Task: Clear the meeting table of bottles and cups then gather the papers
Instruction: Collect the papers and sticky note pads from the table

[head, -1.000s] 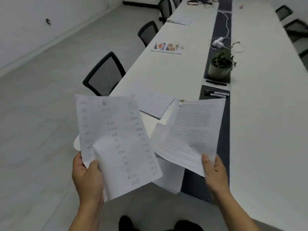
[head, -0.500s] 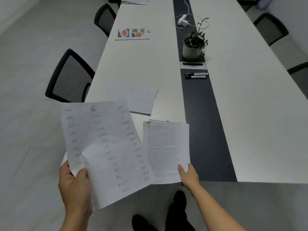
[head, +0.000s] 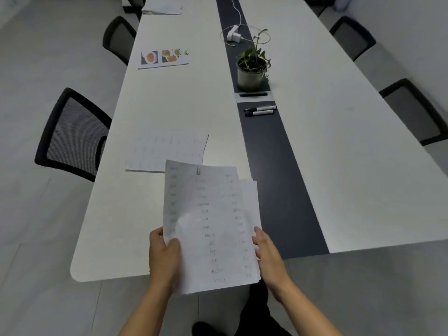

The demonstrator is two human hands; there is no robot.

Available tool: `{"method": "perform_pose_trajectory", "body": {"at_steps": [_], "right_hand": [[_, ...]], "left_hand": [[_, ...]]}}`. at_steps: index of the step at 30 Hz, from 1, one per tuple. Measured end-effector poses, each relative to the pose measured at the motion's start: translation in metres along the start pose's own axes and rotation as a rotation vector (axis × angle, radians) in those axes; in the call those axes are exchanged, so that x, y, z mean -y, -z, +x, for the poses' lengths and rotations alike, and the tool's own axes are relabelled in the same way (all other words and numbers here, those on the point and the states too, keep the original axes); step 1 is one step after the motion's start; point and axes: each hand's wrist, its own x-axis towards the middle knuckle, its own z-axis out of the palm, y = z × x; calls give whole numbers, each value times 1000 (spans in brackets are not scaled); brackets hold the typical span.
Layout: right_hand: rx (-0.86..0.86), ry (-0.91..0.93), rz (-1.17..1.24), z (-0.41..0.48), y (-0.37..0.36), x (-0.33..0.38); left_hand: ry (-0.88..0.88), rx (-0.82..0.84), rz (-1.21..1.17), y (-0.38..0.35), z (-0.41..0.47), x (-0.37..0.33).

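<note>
Over long white table (head: 181, 100), clipped papers (head: 211, 226)

The plant (head: 251, 73) stands on the desk (head: 339, 141), a charger (head: 233, 36) behind it and two markers (head: 259, 111) just before it. A picture sheet (head: 163, 58) lies left of the plant and a loose sheet (head: 164, 151) left and nearer. Nearest, the stack (head: 211, 226) sits between the left hand (head: 164, 253) and right hand (head: 268, 251), over the desk's edge.
</note>
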Motion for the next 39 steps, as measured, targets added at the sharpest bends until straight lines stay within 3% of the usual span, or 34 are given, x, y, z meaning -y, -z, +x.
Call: {"method": "perform_pose_trajectory", "body": {"at_steps": [9, 16, 21, 27, 30, 33, 39], "right_hand": [[-158, 5, -110, 40, 29, -25], [-91, -94, -456, 72, 40, -51], [-3, -72, -482, 88, 52, -47], [241, 31, -464, 101, 56, -38], [281, 52, -428, 98, 65, -34], [219, 157, -425, 84, 73, -19], [140, 325, -423, 32, 74, 6]], "left_hand": [[27, 254, 274, -60, 36, 46], [43, 359, 471, -67, 46, 45], [41, 294, 587, -76, 71, 51], [105, 359, 331, -99, 78, 55], [114, 298, 284, -99, 72, 55], [7, 121, 294, -85, 49, 40], [-113, -115, 27, -10, -45, 24]]}}
